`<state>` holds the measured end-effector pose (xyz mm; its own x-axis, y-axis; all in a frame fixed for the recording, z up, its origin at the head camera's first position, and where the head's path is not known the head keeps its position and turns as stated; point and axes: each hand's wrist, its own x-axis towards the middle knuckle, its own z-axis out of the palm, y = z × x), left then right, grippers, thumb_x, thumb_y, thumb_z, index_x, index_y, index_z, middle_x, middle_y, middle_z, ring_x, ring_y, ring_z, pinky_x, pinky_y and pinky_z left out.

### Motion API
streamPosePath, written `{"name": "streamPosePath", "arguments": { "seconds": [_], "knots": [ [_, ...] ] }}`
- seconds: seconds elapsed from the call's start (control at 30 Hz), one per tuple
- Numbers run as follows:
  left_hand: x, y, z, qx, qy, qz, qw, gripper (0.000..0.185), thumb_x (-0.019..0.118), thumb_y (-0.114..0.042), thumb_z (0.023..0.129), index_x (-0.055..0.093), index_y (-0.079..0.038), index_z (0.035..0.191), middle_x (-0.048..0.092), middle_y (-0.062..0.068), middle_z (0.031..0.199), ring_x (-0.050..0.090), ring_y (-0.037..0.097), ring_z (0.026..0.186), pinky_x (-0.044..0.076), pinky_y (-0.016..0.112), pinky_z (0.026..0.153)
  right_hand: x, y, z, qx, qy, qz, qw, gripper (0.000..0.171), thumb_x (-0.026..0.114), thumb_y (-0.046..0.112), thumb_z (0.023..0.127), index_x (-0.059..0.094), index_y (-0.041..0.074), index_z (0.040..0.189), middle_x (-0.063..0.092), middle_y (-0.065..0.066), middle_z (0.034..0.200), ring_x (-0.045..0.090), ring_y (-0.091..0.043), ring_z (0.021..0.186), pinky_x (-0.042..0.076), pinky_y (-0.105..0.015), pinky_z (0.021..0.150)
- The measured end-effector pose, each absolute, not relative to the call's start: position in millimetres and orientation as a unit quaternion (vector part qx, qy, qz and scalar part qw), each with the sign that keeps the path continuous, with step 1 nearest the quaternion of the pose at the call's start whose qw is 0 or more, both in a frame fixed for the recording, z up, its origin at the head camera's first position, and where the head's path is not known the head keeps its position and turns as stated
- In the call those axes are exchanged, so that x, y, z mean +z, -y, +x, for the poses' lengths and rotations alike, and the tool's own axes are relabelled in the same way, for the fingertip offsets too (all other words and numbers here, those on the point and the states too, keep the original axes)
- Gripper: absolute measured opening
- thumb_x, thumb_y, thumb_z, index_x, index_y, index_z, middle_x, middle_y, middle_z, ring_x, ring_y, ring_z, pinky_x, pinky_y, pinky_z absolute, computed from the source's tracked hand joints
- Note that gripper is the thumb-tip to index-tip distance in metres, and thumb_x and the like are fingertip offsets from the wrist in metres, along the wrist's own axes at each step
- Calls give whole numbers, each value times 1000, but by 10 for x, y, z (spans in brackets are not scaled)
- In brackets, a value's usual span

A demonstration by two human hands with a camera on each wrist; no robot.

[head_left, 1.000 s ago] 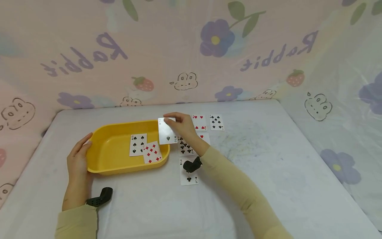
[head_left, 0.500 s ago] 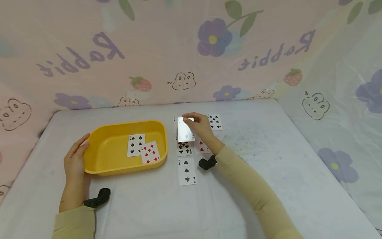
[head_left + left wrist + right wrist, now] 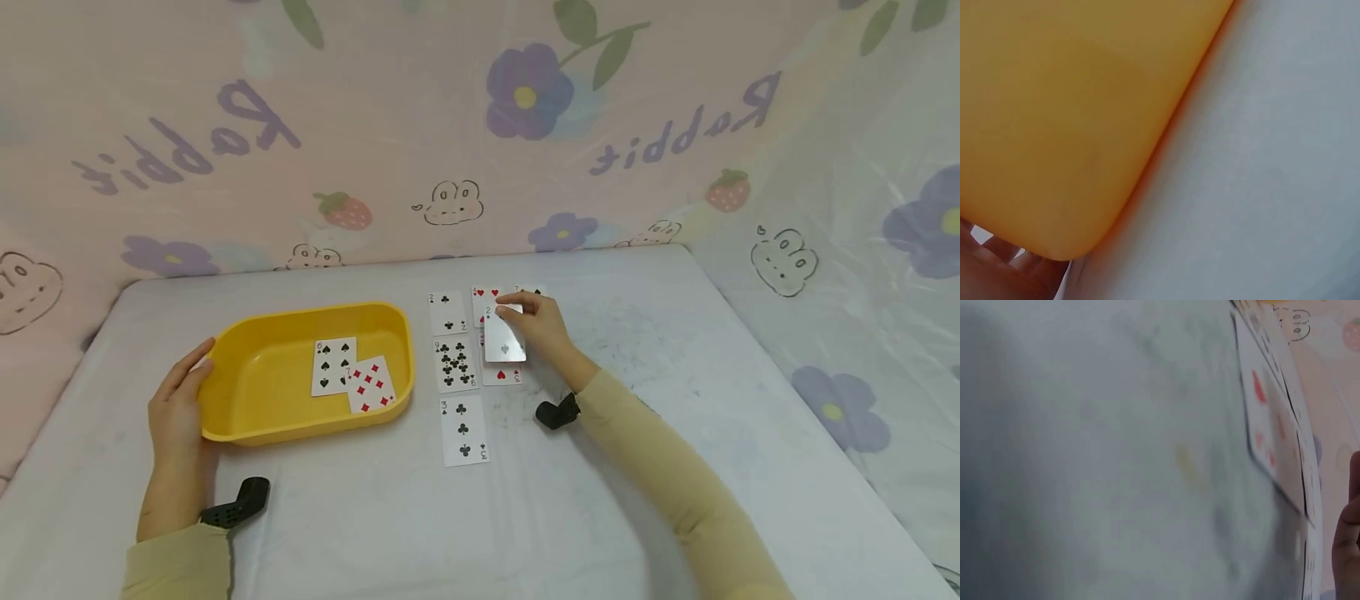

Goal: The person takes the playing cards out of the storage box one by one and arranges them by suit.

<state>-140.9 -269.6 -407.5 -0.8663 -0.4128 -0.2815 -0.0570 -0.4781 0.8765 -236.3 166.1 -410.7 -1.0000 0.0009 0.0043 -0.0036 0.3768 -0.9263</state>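
My right hand (image 3: pixel 543 329) pinches the two of spades (image 3: pixel 504 335) by its top edge, thumb on the face. The card is tilted, catches the light, and overlaps the four of hearts (image 3: pixel 486 294) and the heart card below it (image 3: pixel 501 377) in the head view. At the left end of a yellow plastic tray (image 3: pixel 300 429), my left hand (image 3: pixel 176 408) grips the rim. Inside the tray lie the six of spades (image 3: pixel 326 367) and, partly over it, the seven of diamonds (image 3: pixel 371 385). The left wrist view shows the tray wall (image 3: pixel 1085 125) with fingers (image 3: pixel 1041 275) beside it.
Right of the tray, a column holds the two of clubs (image 3: pixel 447 312), nine of clubs (image 3: pixel 454 364) and three of clubs (image 3: pixel 463 431). A seven of spades (image 3: pixel 536 291) is mostly hidden behind my right hand. A printed rabbit curtain (image 3: pixel 390 125) borders the white table (image 3: pixel 360 517).
My right hand has carried the two of spades rightward from the tray's right rim, past the club column, to over the heart cards. My left hand stays on the tray; the head view shifts slightly.
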Motion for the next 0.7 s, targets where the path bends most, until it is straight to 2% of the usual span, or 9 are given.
{"name": "streamPosePath", "arguments": {
  "seconds": [0.07, 0.17, 0.23, 0.27, 0.37, 0.47, 0.57, 0.67, 0.7],
  "knots": [
    [-4081, 2700, -1405, -832, 493, 230, 112, 38, 67, -18, 90, 64, -16, 128, 54, -11, 133, 53, 1, 112, 45, 8, 89, -4127, -1731, -2352, 548, 837, -8, -1, 28, 70, 25, 88, 71, 13, 113, 64, -2, 100, 46, -7, 72, 38, -22, 66],
    [-4087, 2701, -1401, -840, 484, 218, 114, 39, 67, -16, 90, 63, -14, 129, 55, -10, 132, 56, 0, 108, 47, 8, 86, -4138, -1816, -2326, 539, 842, -18, -8, 29, 68, 26, 89, 70, 12, 115, 61, -3, 127, 49, -10, 90, 40, -23, 74],
    [-4087, 2699, -1397, -846, 476, 212, 114, 40, 67, -15, 89, 62, -13, 129, 55, -10, 132, 57, 0, 107, 47, 8, 85, -4145, -1864, -2307, 535, 844, -18, -15, 30, 67, 26, 91, 69, 11, 117, 58, -6, 133, 49, -10, 89, 39, -23, 72],
    [-4084, 2699, -1394, -849, 472, 210, 113, 41, 67, -15, 89, 61, -12, 130, 54, -9, 133, 57, 1, 108, 47, 8, 85, -4146, -1888, -2294, 533, 846, -16, -19, 30, 66, 25, 91, 68, 11, 118, 57, -7, 134, 47, -10, 85, 37, -23, 69],
    [-4079, 2697, -1391, -852, 466, 210, 111, 42, 68, -15, 89, 61, -12, 130, 54, -10, 133, 56, 1, 109, 48, 9, 85, -4161, -1955, -2264, 527, 849, -10, -23, 30, 63, 23, 93, 67, 9, 119, 62, -12, 119, 36, -9, 62, 32, -22, 56],
    [-4079, 2693, -1395, -849, 469, 214, 112, 41, 67, -15, 89, 61, -12, 130, 54, -10, 133, 56, 1, 108, 48, 9, 85, -4163, -2024, -2237, 519, 855, 0, -23, 30, 62, 21, 93, 66, 9, 120, 62, -14, 112, 25, -7, 51, 27, -21, 50],
    [-4082, 2690, -1397, -846, 473, 217, 114, 41, 67, -15, 89, 61, -12, 130, 54, -9, 132, 57, 1, 108, 49, 9, 84, -4160, -2088, -2217, 502, 865, 8, -27, 30, 62, 20, 93, 66, 9, 120, 60, -13, 120, 23, -9, 52, 26, -23, 51],
    [-4086, 2695, -1398, -847, 474, 213, 115, 41, 68, -16, 89, 61, -12, 130, 54, -9, 133, 56, 2, 109, 48, 9, 84, -4151, -2139, -2194, 483, 875, 14, -39, 30, 62, 17, 92, 66, 9, 121, 55, -13, 133, 27, -13, 62, 28, -26, 59],
    [-4088, 2698, -1398, -847, 475, 211, 115, 41, 68, -16, 89, 62, -13, 130, 54, -9, 133, 56, 2, 109, 48, 9, 84, -4153, -2155, -2189, 477, 878, 14, -44, 30, 63, 16, 92, 66, 10, 122, 54, -12, 135, 34, -12, 68, 31, -25, 63]
  ]
}}
